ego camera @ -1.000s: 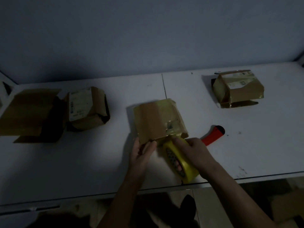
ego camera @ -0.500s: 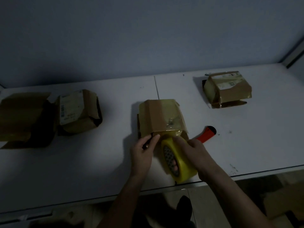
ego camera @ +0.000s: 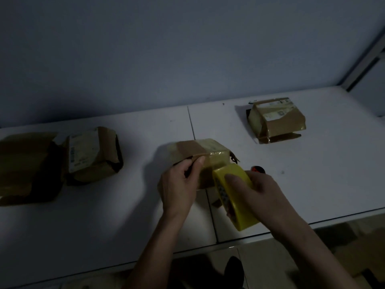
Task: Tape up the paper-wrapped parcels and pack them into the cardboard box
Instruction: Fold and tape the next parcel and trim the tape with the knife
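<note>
Taping the middle parcel on the worktop.

I am in the taping step, and no parcel is in the box yet. My left hand pinches the near top edge of the middle parcel, thumb and finger pressed on the paper. My right hand has its grip curled round the yellow tape roll, which sits tight against the parcel's near side. I think the next move is to pull the roll toward me and down, keep the strip flat, then cut it. This parcel is brown paper with a shiny band of tape on top and a torn bit at its right corner. One more parcel sits just beside the open box on the left. Another parcel sits far right, with a loose flap under it.
</note>
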